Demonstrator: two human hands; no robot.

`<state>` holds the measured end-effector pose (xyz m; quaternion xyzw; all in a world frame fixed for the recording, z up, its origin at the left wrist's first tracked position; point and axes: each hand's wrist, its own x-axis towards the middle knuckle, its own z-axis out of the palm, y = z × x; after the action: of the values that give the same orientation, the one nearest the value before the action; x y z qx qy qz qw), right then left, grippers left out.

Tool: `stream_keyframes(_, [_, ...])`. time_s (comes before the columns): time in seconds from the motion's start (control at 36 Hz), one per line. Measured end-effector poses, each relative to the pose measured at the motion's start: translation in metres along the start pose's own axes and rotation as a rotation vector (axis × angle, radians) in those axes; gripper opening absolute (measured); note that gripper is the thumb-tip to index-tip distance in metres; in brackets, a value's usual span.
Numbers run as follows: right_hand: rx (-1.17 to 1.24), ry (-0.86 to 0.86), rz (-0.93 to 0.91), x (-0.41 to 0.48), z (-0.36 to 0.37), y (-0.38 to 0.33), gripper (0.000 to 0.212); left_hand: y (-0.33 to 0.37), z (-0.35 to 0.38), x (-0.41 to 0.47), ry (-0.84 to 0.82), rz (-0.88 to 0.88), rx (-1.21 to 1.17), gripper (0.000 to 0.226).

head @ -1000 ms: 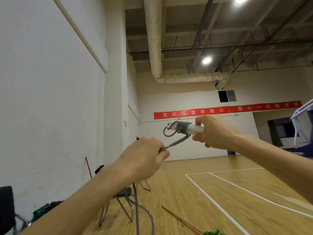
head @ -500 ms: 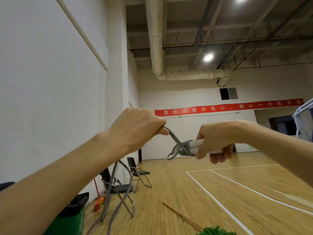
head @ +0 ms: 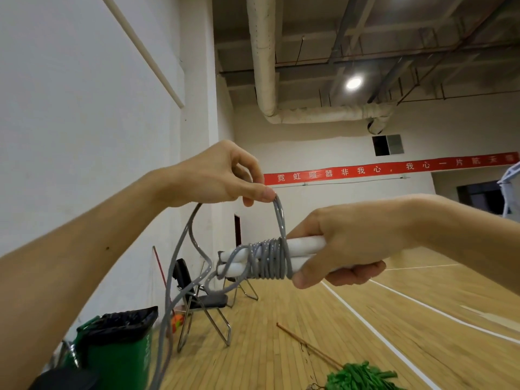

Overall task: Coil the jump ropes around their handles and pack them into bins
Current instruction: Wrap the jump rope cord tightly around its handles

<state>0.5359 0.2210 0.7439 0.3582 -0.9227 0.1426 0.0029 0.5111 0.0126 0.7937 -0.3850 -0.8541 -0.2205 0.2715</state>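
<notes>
while the right hand (head: 346,243) grips the paired handles (head: 305,250), the left hand (head: 222,175) pinches the rope (head: 278,220) just above the coil. each turn should land snug beside the previous one, rope kept taut.

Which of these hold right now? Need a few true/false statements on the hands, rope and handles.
1. The right hand grips the two white handles together. True.
2. The left hand holds nothing. False: it pinches the grey rope above the handles.
3. The rope is wound several turns around the handles. True.
4. The whole rope is coiled. False: a loose length hangs down from the left hand.
5. The green bin stands at far right. False: it is at lower left.
</notes>
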Motion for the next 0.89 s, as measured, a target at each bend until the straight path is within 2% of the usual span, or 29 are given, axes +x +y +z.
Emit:
stream_keyframes(0.11, [0.086, -0.008, -0.084, -0.003, 0.004, -0.003, 0.015, -0.005, 0.003, -0.004, -0.091, -0.041, -0.147, 0.023])
stream_keyframes(0.25, [0.153, 0.02, -0.159, -0.007, 0.006, -0.004, 0.015, -0.016, 0.003, -0.008, -0.1, -0.094, -0.308, 0.016])
stream_keyframes(0.42, [0.182, 0.051, -0.231, -0.009, 0.004, -0.011, 0.011, -0.031, 0.014, -0.006, -0.153, -0.132, -0.435, 0.025])
stream_keyframes(0.44, [0.187, 0.058, -0.24, -0.009, 0.003, -0.011, 0.012, -0.034, 0.018, -0.006, -0.154, -0.122, -0.463, 0.023])
stream_keyframes(0.5, [0.206, 0.09, -0.226, -0.008, 0.001, -0.012, 0.014, -0.043, 0.028, -0.006, -0.088, -0.128, -0.537, 0.004])
stream_keyframes(0.56, [0.218, 0.129, -0.205, -0.007, -0.002, -0.01, 0.02, -0.045, 0.04, -0.011, -0.009, -0.123, -0.435, 0.016])
stream_keyframes(0.61, [0.216, 0.159, -0.188, -0.007, -0.003, -0.007, 0.02, -0.044, 0.049, -0.017, -0.074, -0.099, -0.374, 0.019])
stream_keyframes(0.67, [0.204, 0.183, -0.178, -0.006, -0.003, -0.002, 0.01, -0.044, 0.056, -0.017, -0.172, -0.104, -0.418, 0.026])
stream_keyframes(0.72, [0.196, 0.207, -0.168, -0.005, -0.002, 0.003, 0.003, -0.042, 0.061, -0.017, -0.169, -0.125, -0.454, 0.026])
stream_keyframes(0.75, [0.195, 0.226, -0.16, -0.004, -0.001, 0.005, 0.004, -0.043, 0.066, -0.016, -0.15, -0.133, -0.47, 0.022])
stream_keyframes(0.89, [0.233, 0.425, -0.084, 0.011, -0.002, 0.013, 0.011, -0.039, 0.087, -0.007, -0.122, -0.207, -0.642, 0.041])
